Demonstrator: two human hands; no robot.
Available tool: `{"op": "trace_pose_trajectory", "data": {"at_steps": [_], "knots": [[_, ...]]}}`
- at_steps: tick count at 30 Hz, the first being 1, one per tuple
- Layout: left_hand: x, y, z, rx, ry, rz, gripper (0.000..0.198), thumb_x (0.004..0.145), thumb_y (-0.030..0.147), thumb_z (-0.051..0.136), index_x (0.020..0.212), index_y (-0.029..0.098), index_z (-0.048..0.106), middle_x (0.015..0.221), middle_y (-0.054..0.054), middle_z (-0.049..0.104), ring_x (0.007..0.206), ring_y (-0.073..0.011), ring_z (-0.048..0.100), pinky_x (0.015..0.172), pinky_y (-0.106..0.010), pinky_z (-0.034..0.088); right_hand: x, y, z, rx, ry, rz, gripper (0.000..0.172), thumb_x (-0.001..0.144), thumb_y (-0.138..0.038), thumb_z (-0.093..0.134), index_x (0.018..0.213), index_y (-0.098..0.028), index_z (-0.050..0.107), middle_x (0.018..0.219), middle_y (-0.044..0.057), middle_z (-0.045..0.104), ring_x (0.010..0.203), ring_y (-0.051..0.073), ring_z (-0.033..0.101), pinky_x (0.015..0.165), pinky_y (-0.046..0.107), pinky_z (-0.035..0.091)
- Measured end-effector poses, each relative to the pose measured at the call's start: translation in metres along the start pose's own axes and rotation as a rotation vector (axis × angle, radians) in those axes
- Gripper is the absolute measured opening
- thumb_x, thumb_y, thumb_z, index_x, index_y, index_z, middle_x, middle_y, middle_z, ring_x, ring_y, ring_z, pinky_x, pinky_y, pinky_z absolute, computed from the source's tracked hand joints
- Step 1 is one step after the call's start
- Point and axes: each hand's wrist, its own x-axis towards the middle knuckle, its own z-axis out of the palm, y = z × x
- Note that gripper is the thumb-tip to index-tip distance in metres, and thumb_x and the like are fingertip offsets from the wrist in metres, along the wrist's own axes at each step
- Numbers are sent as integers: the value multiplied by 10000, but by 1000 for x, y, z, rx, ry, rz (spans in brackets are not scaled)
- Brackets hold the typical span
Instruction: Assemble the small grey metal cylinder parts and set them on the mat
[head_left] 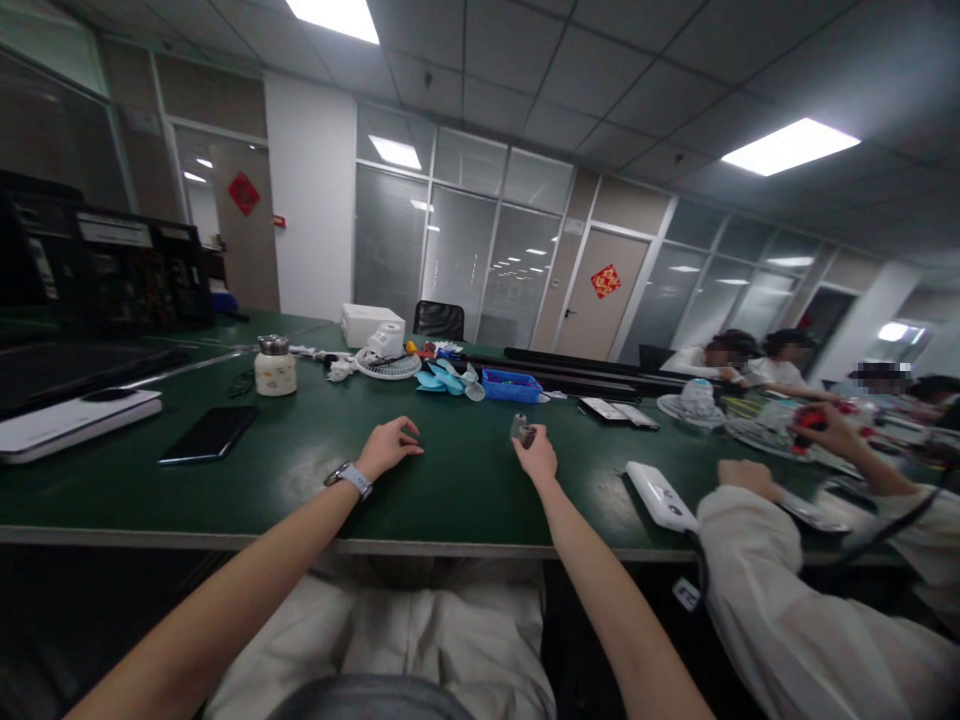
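My left hand is held just above or on the green tabletop, its fingers apart and slightly curled, with nothing in them. A watch with a grey band is on that wrist. Off to the right, my right hand is closed around a small grey and dark cylindrical part, whose exact kind I cannot make out. Beyond this hand stands a blue plastic basket with small items inside. Light blue fan blades lie left of the basket, beside a white round fan grille.
A black phone, a lidded bottle and a white case are on the left. Behind the grille is a white box. At right, a white device lies near a co-worker's sleeve. Other people sit farther right.
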Motion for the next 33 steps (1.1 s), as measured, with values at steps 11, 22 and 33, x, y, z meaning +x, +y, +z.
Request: {"op": "trace_pose_trajectory", "data": {"at_steps": [11, 22, 33], "knots": [[-2, 11, 13, -288, -39, -69, 375, 605, 379, 781, 863, 209, 567, 710, -13, 749, 759, -231, 718, 724, -317, 518, -46, -65, 13, -59, 11, -670, 339, 892, -405, 495, 1170, -213, 516, 1122, 74, 586, 949, 206, 602, 819, 313, 458], [1, 8, 19, -503, -30, -131, 550, 519, 552, 789, 817, 202, 488, 635, -26, 717, 664, -227, 703, 592, -290, 500, -46, -105, 46, -17, -245, -781, 164, 865, -369, 593, 916, -240, 680, 929, 27, 694, 870, 184, 623, 808, 282, 421], [3, 2, 18, -319, 35, -124, 511, 602, 585, 726, 868, 188, 544, 719, -48, 742, 724, -229, 707, 642, -298, 496, -4, -31, -16, 81, 391, -175, 366, 921, -444, 410, 1103, -274, 677, 1198, 83, 605, 1143, 258, 461, 976, 420, 309]]}}
